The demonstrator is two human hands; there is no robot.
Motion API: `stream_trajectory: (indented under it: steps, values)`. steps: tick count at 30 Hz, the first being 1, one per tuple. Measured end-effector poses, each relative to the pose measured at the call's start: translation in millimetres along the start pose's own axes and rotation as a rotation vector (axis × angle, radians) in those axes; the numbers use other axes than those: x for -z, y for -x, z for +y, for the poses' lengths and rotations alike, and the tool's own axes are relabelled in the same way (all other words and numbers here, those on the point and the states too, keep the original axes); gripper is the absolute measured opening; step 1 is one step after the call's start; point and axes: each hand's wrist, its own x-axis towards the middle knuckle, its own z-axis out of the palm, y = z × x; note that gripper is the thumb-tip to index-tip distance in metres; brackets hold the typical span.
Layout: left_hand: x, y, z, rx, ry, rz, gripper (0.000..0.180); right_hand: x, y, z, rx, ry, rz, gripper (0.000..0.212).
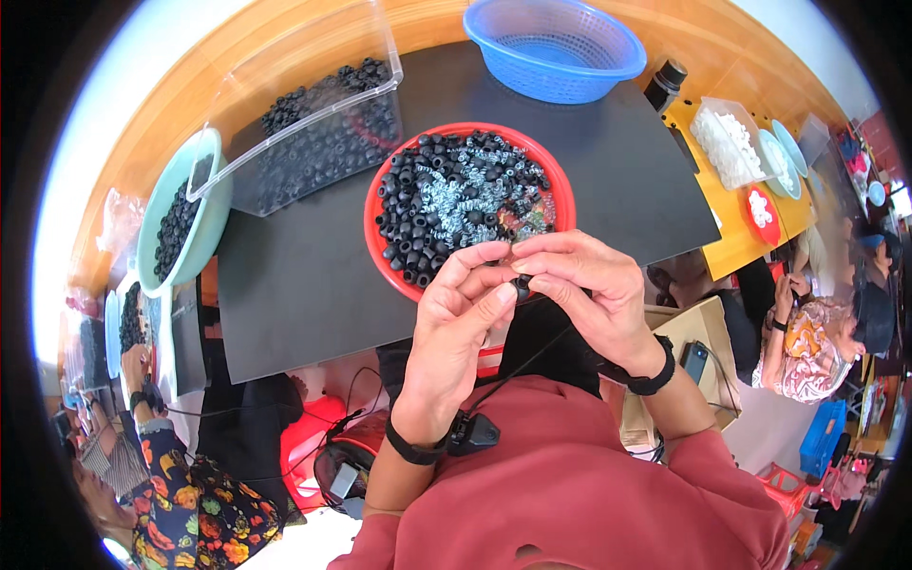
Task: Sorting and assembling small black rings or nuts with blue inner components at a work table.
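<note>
In front of me both hands meet over the near rim of a red basin (567, 180). My left hand (454, 328) is closed, its thumb and fingers pinching a small black hollow plastic piece (522, 284). My right hand (594, 280) is closed too, with thumb and fingertips pressed on the same piece from the right. Fingers hide much of it. Inside the basin lie many black barrel-shaped plastic pieces (404, 228), with a heap of small metal coil springs (446, 201) on top.
On the dark table (313, 313) stand a clear plastic bin (285, 185) of black pieces, a pale green basin (220, 214) of more, and a blue colander (560, 85). A yellow table (727, 252) at right holds white pieces. Co-workers sit left and right; a cardboard box (708, 323) is beside me.
</note>
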Motion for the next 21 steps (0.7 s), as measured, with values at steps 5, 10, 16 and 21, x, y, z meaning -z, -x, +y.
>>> stream_trajectory:
  steps: [5, 10, 16, 21]
  values:
    - [-2.9, 13.9, -1.7, -0.014, 0.1, 0.007, 0.036, -6.5, 5.2, -3.9, 0.342, 0.429, 0.019, 0.034]
    - [-3.7, 22.5, -9.5, -0.053, 0.087, -0.017, 0.034, -13.0, 12.6, -12.1, 0.448, 0.615, 0.06, 0.043]
    - [-4.6, 37.6, -9.5, -0.072, 0.057, -0.034, 0.03, -14.5, 19.4, -22.2, 0.513, 0.75, 0.001, 0.044]
    - [-4.2, 38.8, -14.9, -0.117, 0.026, -0.03, 0.031, -15.0, 18.2, -30.8, 0.495, 0.746, -0.02, 0.043]
